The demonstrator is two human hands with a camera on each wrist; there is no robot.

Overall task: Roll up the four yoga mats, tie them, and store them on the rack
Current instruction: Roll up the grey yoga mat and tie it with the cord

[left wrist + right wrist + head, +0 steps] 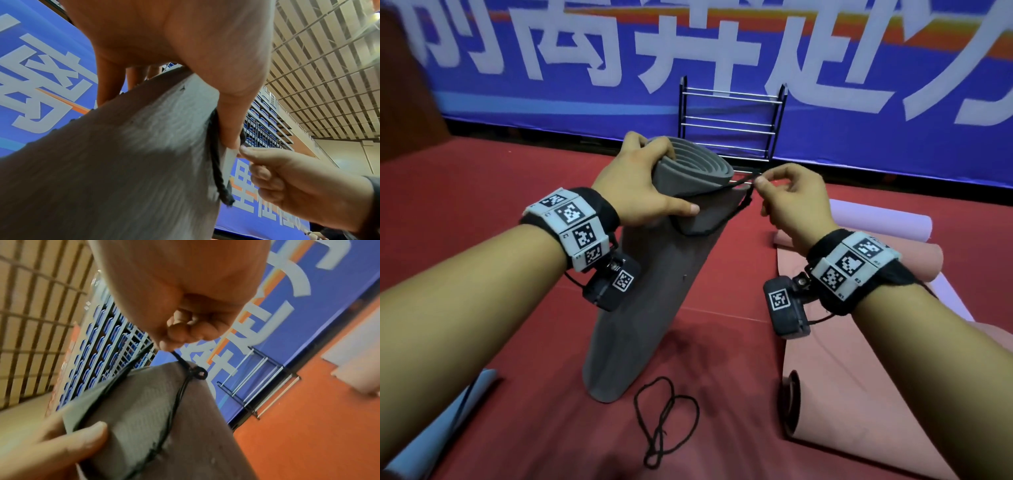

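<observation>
Grey rolled mat [650, 274] stands upright at centre. Left hand [643, 185] grips its top; right hand [791, 202] pinches the black cord [739, 183] looped there. Tying is under way. Rack [732, 123], at 12 o'clock, holds no mat; the pink mat [859, 377], at 4 o'clock, is only partly rolled.

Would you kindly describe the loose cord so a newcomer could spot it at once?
Start at the red floor and find the upright rolled grey yoga mat. Just beside its base lies the loose black cord, tangled in loops; unlike the black cord around the mat's top, no hand holds it.
</observation>
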